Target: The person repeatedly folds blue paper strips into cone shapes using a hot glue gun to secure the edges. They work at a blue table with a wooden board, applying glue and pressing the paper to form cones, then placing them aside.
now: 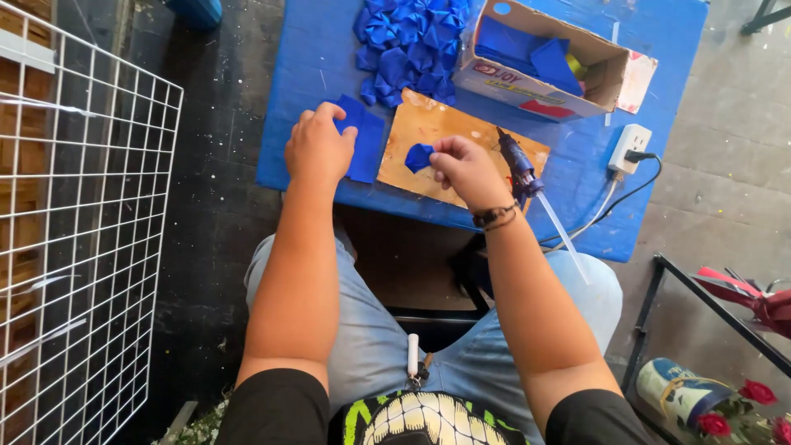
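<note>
1. Fingers point(445, 155) of the right hand point(466, 171) pinch a folded blue piece point(418, 156) over the brown board point(428, 136), near the blue table's point(313, 58) front edge.
2. The left hand point(317, 148) lies curled, pressing flat blue squares point(365, 140).
3. Keeping that pinch tight should hold the fold crisp.

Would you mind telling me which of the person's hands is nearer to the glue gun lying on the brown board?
Right. The right hand pinches a folded blue piece just beside the glue gun; the left hand rests on flat blue squares past the board's far edge.
</note>
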